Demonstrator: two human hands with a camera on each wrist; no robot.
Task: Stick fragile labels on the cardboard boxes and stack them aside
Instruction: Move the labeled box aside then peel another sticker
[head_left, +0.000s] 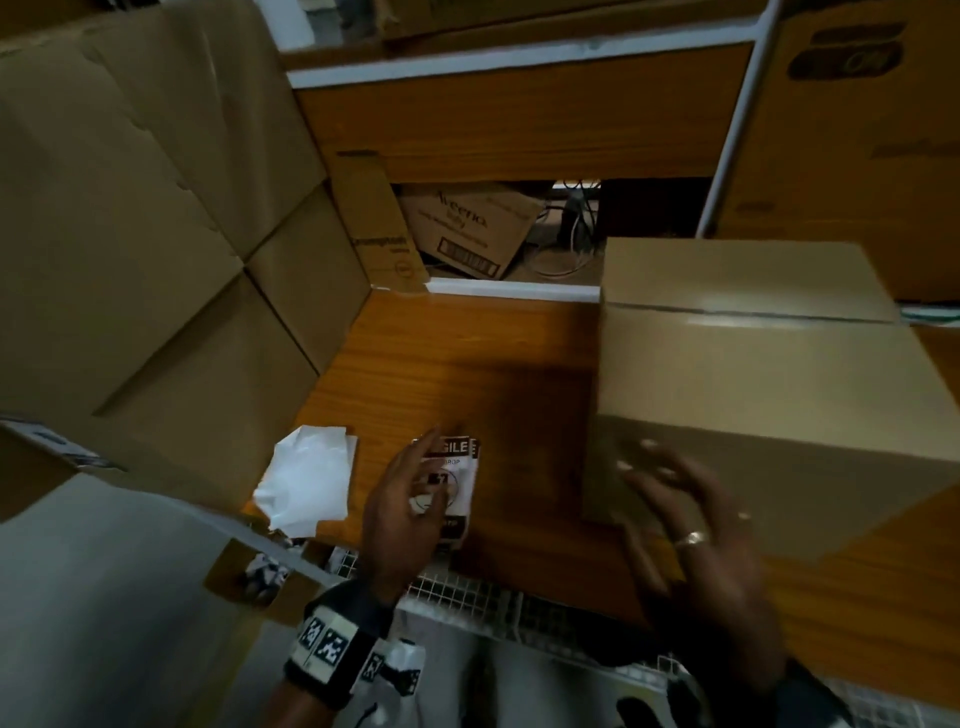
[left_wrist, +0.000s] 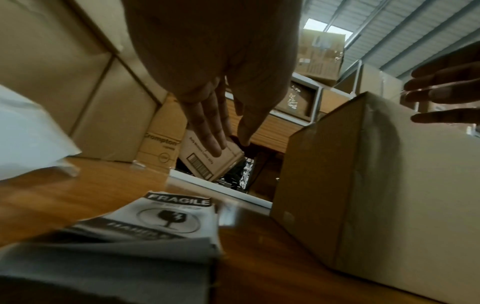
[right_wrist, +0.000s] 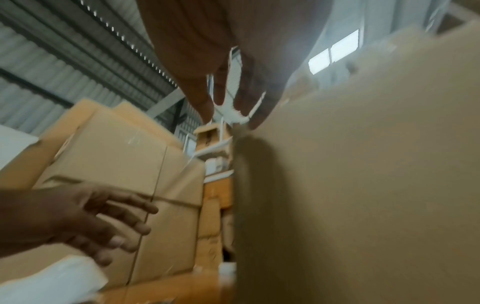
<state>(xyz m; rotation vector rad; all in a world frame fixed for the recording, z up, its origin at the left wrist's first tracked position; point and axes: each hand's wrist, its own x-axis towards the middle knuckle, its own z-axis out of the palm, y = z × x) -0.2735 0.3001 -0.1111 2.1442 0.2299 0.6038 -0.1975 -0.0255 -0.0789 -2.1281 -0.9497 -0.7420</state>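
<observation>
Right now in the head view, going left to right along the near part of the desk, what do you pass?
Crumpled white paper → left hand above the stack of fragile labels → bare wooden desk → right hand → cardboard box.

Dim, warm light over the head view, and the corners sink into murk while the straight shelf edges bow outward from the wide lens. Both hands smear with motion blur, the right hand (head_left: 696, 535) worst, its fingertips ghosting against the shaded near face of the cardboard box (head_left: 753, 374), whose top catches a pale sheen. A dark shadow pools on the wooden table (head_left: 467, 364) beside it. From the left wrist, daylight glares through a roof opening (left_wrist: 327, 26); the fragile labels (left_wrist: 171, 214) up close go soft. From the right wrist, a bright window (right_wrist: 335, 51) blows out and everything swims in blur
</observation>
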